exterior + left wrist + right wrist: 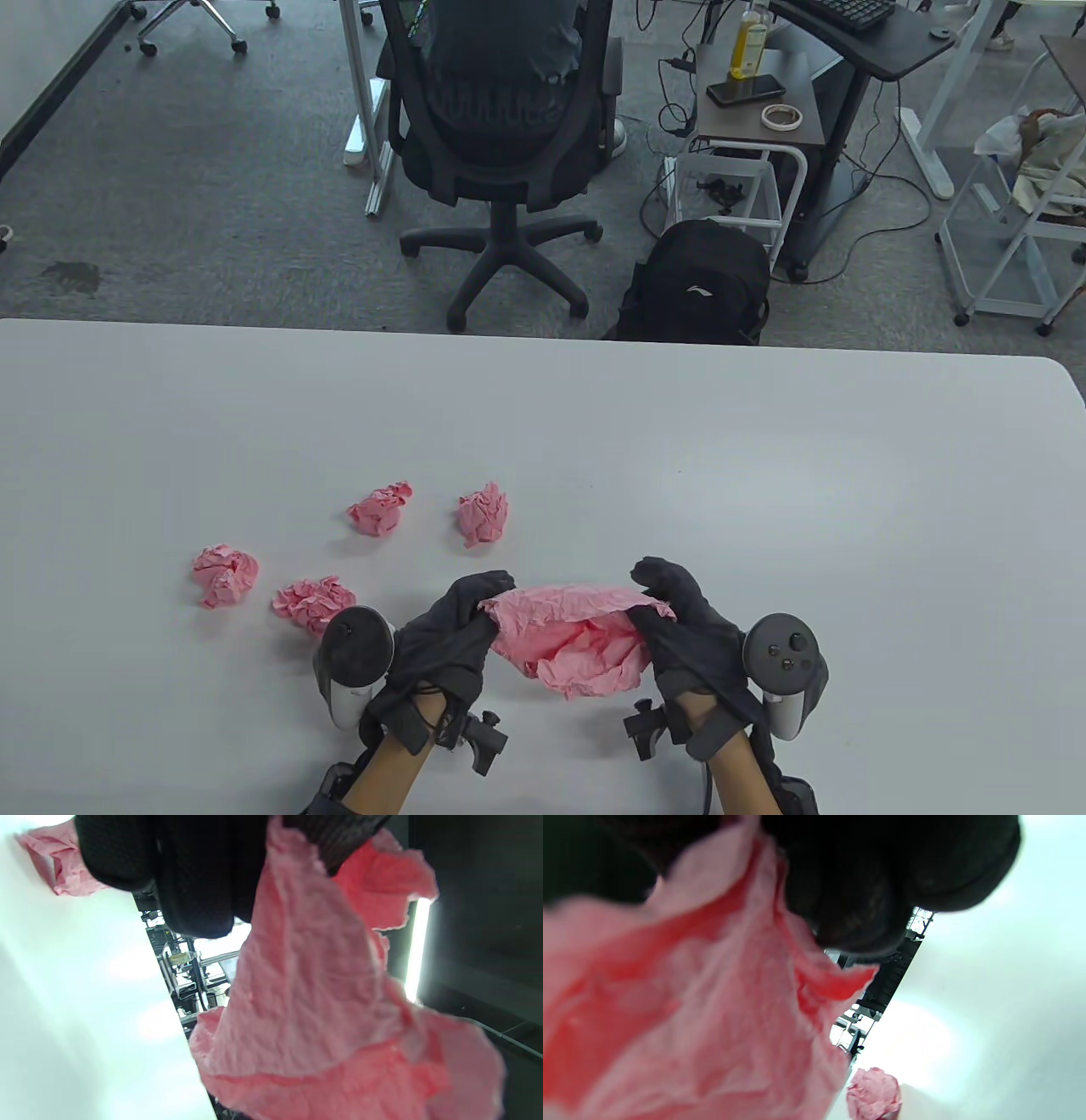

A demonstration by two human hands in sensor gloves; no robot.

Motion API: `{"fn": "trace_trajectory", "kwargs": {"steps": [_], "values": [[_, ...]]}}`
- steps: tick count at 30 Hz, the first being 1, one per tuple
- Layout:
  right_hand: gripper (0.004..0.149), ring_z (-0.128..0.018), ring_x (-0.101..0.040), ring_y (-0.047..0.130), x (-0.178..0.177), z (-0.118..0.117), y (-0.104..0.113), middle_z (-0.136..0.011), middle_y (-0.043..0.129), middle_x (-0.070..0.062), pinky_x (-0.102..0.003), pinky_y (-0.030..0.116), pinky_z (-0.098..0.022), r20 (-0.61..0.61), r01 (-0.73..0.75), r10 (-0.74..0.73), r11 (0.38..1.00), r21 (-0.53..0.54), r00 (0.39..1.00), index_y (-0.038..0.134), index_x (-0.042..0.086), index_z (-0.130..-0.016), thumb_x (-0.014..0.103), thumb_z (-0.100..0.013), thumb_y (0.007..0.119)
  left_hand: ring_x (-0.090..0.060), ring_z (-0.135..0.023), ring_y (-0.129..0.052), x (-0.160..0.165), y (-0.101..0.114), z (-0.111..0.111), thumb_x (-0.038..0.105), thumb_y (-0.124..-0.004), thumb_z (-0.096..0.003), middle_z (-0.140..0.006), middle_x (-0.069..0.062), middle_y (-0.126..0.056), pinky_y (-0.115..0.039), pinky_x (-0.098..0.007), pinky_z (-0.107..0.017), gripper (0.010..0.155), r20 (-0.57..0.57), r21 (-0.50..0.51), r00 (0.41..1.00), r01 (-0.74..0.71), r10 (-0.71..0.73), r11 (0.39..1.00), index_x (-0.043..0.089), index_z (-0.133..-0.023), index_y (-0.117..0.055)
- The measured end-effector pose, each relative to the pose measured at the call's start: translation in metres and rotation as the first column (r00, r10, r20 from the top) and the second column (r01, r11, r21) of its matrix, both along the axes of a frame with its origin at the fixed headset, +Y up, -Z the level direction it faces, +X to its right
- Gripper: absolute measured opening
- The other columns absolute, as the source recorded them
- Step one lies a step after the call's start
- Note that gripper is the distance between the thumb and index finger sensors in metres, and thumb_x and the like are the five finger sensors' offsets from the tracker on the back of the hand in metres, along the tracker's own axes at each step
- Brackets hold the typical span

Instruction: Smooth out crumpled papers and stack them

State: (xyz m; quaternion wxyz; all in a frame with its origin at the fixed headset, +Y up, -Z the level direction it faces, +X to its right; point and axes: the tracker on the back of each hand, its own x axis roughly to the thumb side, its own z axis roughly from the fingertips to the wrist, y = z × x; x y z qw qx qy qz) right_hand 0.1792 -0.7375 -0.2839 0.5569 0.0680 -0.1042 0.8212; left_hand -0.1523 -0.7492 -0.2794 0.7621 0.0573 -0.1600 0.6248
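One pink sheet (577, 645) is pinched half-opened between left hand (445, 641) and right hand (687, 632); four crumpled balls (225, 576) are left, nothing stacked

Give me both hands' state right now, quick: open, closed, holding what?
Left hand: closed, pinching the left end of the pink paper.
Right hand: closed, pinching the right end of the same pink paper.

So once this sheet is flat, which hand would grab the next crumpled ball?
Probably the left hand. All four pink balls lie on its side of the table, the nearest ball right beside it. The right hand would have to cross over the sheet both hands hold.
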Motion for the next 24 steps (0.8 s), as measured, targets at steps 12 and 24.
{"fn": "trace_trajectory", "kwargs": {"steps": [12,24], "values": [[0.039,-0.047,-0.03,0.098,-0.003,0.008,0.012,-0.076,0.089,-0.011,-0.046,0.081,-0.036,0.115,-0.237,0.221,0.961,0.146,0.968,0.074,0.023,-0.091,0.025,-0.052,0.08,-0.036,-0.078,-0.091,-0.005,0.003,0.003,0.041,-0.074,-0.0558,-0.093,-0.012,-0.079,-0.069,-0.057,-0.063,0.053,-0.135,0.0,0.96,0.247,-0.245,0.969,0.015,-0.102,-0.067],[0.044,-0.038,-0.02,0.096,-0.063,0.046,0.04,-0.068,0.09,-0.004,-0.041,0.08,-0.034,0.231,-0.609,0.594,0.582,0.539,0.771,0.076,0.024,-0.091,0.036,-0.05,0.088,-0.047,-0.106,-0.058,0.067,0.03,0.025,0.059,-0.087,-0.0468,-0.118,-0.015,-0.039,-0.053,-0.067,-0.072,0.102,-0.018,0.35,0.735,0.639,-0.678,0.684,0.017,-0.115,-0.024]]}}
